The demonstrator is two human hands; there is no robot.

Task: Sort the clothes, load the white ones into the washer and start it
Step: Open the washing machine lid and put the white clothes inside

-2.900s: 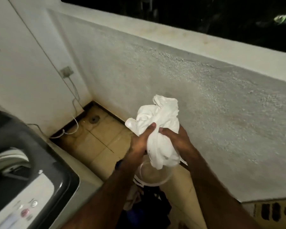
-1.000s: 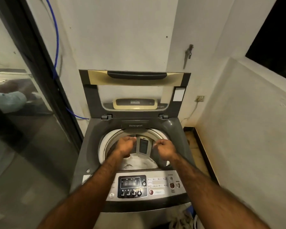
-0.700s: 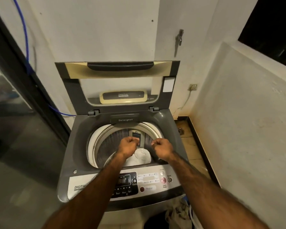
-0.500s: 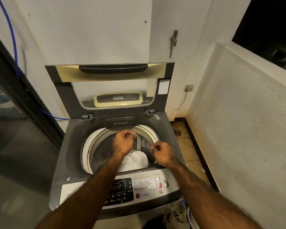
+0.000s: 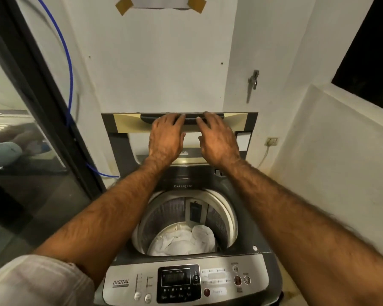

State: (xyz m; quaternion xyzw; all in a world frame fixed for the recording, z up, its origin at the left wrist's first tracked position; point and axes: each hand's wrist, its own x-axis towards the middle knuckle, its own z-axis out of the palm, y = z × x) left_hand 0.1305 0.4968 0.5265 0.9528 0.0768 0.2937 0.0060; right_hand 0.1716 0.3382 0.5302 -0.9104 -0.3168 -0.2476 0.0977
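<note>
Both hands (image 5: 191, 138) raised from drum onto lid handle (image 5: 181, 118), white clothes (image 5: 182, 240) inside

Readable lettering on the washer (image 5: 261, 217)
"Detergent" stood on the dark drawer front (image 5: 183, 186); "DIGITAL" on the control panel (image 5: 120, 282); button captions were too blurred.

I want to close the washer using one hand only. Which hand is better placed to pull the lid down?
Probably either. Left hand and right hand both rest on the dark handle of the raised lid, side by side near its middle. The left hand sits slightly nearer the centre, a marginal edge.
</note>
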